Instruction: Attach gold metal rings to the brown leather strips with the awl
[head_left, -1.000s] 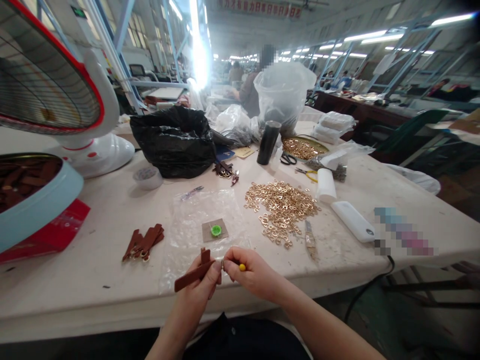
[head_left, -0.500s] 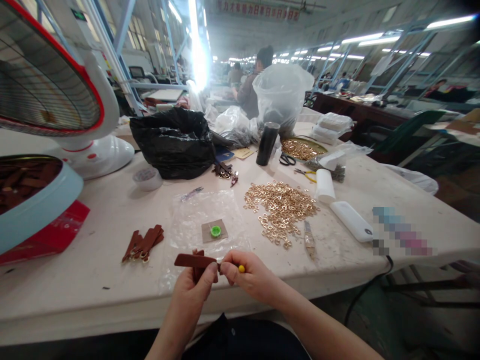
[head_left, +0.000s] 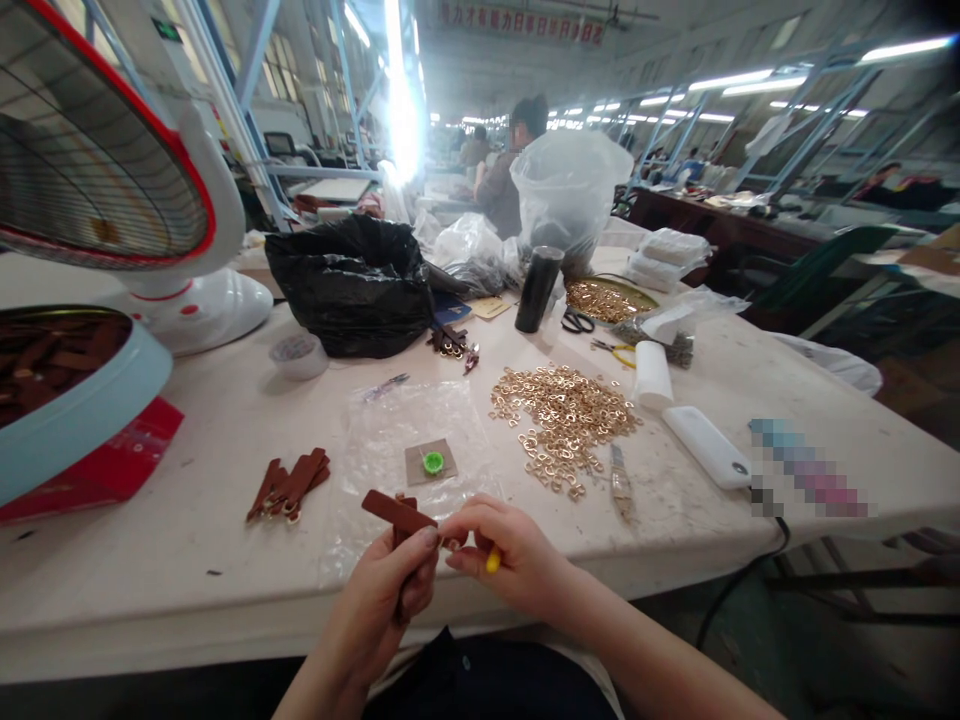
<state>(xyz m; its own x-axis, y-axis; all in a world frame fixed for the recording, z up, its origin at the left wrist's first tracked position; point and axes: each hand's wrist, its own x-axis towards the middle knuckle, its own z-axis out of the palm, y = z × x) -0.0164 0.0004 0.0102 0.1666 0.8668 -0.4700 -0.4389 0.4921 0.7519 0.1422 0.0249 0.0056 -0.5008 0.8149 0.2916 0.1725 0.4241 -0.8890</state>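
Brown leather straps (head_left: 394,508) are pinched in my left hand (head_left: 394,590), with one strap lying across another. My right hand (head_left: 517,560) is closed around a slim tool with a yellow end (head_left: 493,559); the rest of it is hidden by my fingers. Its thumb and forefinger are at the strap's right end, where a small gold ring (head_left: 452,545) shows. Ahead of my hands a green round cap-like piece (head_left: 433,462) sits on a small brown card (head_left: 417,470), on a clear plastic sheet (head_left: 367,440). Finished-looking straps with rings (head_left: 296,485) lie to the left.
A heap of gold D-shaped rings (head_left: 562,410) spreads right of the sheet, beside a taped blade (head_left: 619,485). A white power bank-like box (head_left: 705,445), black bag (head_left: 349,290), fan (head_left: 187,310) and round tin of straps (head_left: 142,370) surround the work area.
My right fingers have opened slightly apart at the strap end, and a gold ring shows there now. The strap has tilted, and my left hand has turned a little.
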